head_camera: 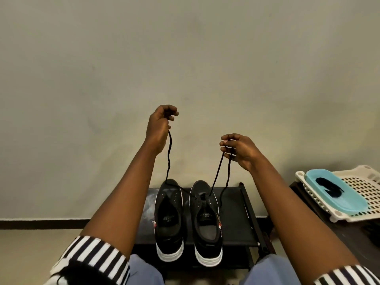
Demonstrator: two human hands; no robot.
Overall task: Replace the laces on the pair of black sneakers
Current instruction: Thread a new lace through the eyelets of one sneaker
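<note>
Black lace [169,159] rises from the right sneaker [207,221] to both raised hands: the left hand [159,128] pinches one end high, the right hand [239,150] grips the other lower. Both sneakers, the left sneaker [168,219] unlaced, stand side by side on a dark stool [234,223]; at far right a blue tray [337,192] holding a dark bundle rests on a white basket [366,194].

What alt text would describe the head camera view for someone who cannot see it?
A person's raised left hand and right hand each pinch an end of a black shoelace threaded through the right black sneaker. It stands beside its pair, the left black sneaker, on a black rack. A blue tray rests on a white basket at right.
</note>
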